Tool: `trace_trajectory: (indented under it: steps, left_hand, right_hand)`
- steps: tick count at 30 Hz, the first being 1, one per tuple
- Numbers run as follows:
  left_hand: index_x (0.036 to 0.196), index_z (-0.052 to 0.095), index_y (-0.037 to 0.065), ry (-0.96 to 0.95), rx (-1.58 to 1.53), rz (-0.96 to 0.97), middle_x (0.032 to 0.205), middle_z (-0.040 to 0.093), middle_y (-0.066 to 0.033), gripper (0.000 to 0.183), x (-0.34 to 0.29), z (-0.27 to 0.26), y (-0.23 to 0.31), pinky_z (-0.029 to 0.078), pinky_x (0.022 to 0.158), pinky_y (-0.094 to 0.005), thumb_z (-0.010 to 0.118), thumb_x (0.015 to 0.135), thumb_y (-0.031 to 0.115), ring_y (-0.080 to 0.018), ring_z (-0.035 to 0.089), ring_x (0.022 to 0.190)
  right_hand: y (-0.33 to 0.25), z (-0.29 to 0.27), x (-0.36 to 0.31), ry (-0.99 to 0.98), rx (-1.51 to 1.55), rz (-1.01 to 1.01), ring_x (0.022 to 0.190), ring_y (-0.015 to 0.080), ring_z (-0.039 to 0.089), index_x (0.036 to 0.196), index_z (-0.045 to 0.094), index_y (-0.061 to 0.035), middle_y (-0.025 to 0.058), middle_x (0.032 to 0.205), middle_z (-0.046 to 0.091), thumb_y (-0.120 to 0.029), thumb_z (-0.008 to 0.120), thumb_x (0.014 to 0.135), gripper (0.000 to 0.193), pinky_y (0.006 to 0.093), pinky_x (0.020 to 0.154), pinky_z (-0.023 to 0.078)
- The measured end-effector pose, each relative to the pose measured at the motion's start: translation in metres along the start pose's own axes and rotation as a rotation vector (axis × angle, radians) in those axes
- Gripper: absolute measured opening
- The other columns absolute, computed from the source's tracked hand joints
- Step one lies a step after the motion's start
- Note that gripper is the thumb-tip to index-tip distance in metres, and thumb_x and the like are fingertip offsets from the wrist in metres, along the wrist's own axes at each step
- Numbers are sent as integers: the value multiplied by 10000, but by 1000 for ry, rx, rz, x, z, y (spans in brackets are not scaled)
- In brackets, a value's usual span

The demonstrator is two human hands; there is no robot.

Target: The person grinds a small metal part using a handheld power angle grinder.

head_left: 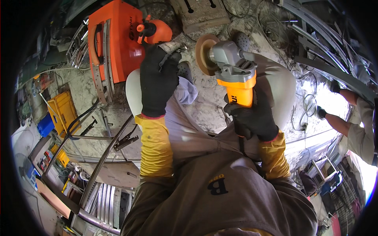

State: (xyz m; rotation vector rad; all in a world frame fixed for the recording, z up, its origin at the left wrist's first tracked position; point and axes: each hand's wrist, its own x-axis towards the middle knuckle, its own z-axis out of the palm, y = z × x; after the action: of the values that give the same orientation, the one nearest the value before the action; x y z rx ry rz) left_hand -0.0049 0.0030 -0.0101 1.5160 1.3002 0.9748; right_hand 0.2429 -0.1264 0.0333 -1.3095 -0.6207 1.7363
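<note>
My right hand (pixel 258 120), in a black glove, is wrapped round the orange body of an angle grinder (pixel 236 74). The tool has a grey head, and its round brown disc (pixel 205 54) faces left, toward my other hand. My left hand (pixel 159 76), also black-gloved, is closed on a short greyish metal piece (pixel 170 47) that sticks out past the fingers; most of it is hidden by the glove. A gap separates the disc from this piece. Both hands are above my knees, with yellow sleeves on the forearms.
Beyond my left hand stand an orange case (pixel 118 43) and an orange spray bottle (pixel 157 32). A slotted metal block (pixel 201 13) lies at the far side. Metal bars (pixel 319 35) and cables fill the right. Another person's legs (pixel 340 122) show at the right edge. A tubular frame (pixel 104 163) stands left.
</note>
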Motion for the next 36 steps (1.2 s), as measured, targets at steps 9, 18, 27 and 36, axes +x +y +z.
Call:
trace_trajectory:
  steps: [9, 18, 27, 36]
  left_hand:
    - [1172, 750, 35, 14, 101, 75, 1117, 733, -157, 253, 0, -4, 7, 563, 872, -364, 669, 935, 1, -289, 723, 1007]
    - [1281, 706, -24, -12, -429, -99, 1181, 762, -93, 306, -3, -19, 18, 574, 913, -281, 605, 994, 8, -143, 723, 1034]
    - [1318, 677, -42, -48, -403, 28, 1286, 741, -129, 375, -5, -22, 19, 573, 945, -298, 552, 972, 28, -158, 718, 1084]
    - [1301, 688, -41, -39, -488, -33, 1294, 746, -132, 424, -6, -21, 6, 575, 953, -313, 495, 926, 6, -176, 726, 1099]
  right_hand:
    - [2, -9, 6, 72, 256, 231, 920, 141, 674, 1344, 562, -20, 73, 1065, 687, 42, 809, 858, 549, 320, 792, 584]
    - [1, -4, -3, 21, 48, -57, 934, 187, 715, 1328, 585, 30, 122, 1115, 699, 54, 752, 890, 469, 318, 796, 590]
    - [-1, -1, -4, 98, -65, -44, 881, 232, 729, 1302, 590, 53, 142, 1076, 699, 66, 667, 872, 437, 344, 781, 591]
    - [1, -4, -3, 38, 14, -87, 932, 214, 730, 1344, 558, 13, 126, 1095, 717, 29, 776, 888, 506, 342, 811, 601]
